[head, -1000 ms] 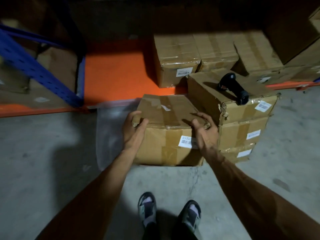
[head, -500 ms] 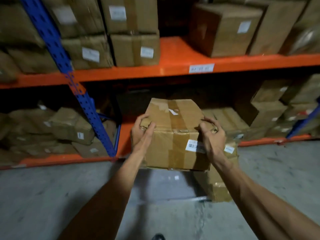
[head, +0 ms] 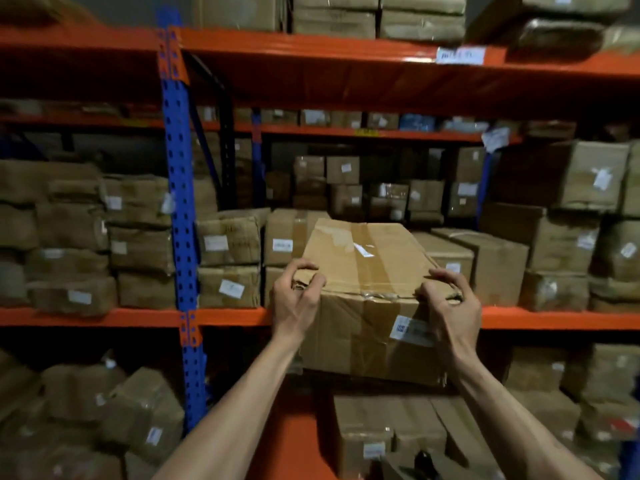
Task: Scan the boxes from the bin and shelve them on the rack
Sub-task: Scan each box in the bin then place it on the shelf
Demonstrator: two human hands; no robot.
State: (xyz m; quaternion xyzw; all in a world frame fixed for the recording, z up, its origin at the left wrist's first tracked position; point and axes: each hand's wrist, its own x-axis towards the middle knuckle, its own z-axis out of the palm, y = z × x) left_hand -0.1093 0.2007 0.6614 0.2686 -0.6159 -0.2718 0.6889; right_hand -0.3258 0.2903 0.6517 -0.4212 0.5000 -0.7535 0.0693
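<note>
Crumpled taped cardboard box (head: pixel 367 289) between hands

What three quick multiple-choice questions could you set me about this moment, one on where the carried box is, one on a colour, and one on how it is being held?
1. Where is the carried box?
A. On the floor
B. In the air in front of the middle shelf beam
C. On the top shelf

2. What colour is the perforated upright post of the rack?
A. Blue
B. Green
C. White

3. How is the box being held?
A. By one hand only
B. By no hand
C. By both hands at its near upper corners

Answers:
1 B: it hides part of that orange beam and rests on nothing visible.
2 A: the post is blue, with orange brackets where the beams meet it.
3 C: the left hand and the right hand each curl over a crumpled top corner.
</note>
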